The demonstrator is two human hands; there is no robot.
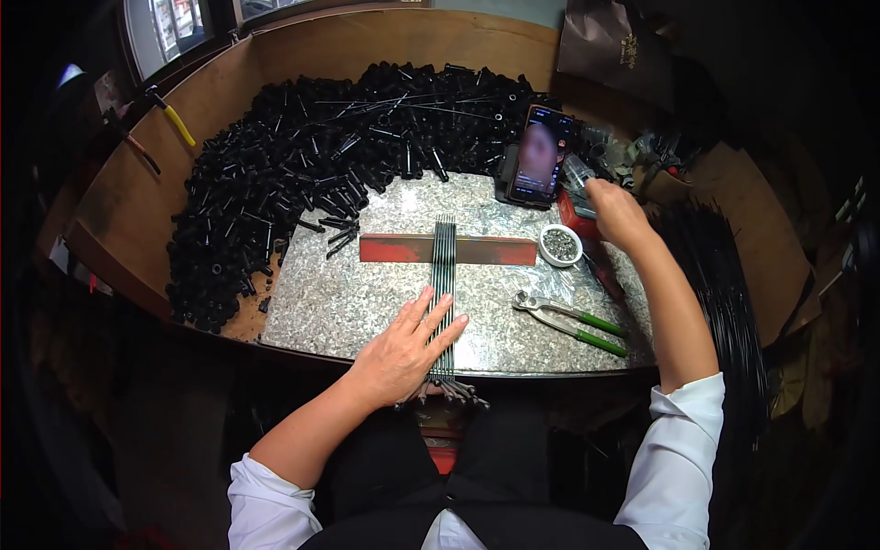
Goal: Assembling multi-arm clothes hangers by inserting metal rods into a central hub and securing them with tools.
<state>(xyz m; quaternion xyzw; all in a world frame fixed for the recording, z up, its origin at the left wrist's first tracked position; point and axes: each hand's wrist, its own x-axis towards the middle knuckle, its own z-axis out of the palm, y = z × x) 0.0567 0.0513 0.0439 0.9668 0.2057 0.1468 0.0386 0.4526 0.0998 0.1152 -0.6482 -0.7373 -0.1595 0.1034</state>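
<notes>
My left hand (403, 353) lies flat with fingers apart on a row of thin dark rods (445, 298). The rods run side by side over a reddish-brown bar (394, 248), and their knobbed ends stick out past the slab's front edge. My right hand (619, 213) is raised at the right, above a red box (576, 218) and close to a clear plastic container (577, 170). Its fingers are curled together; what they hold, if anything, is hidden. Between the hands are a white bowl (546, 258) of small metal pieces and green-handled pincers (568, 321).
A big heap of black tubular parts (302, 137) fills the back and left inside a wooden rim (367, 37). A lit phone (539, 160) leans on a stand. Long black rods (715, 275) hang at the right. Yellow-handled pliers (174, 121) hang on the left wall.
</notes>
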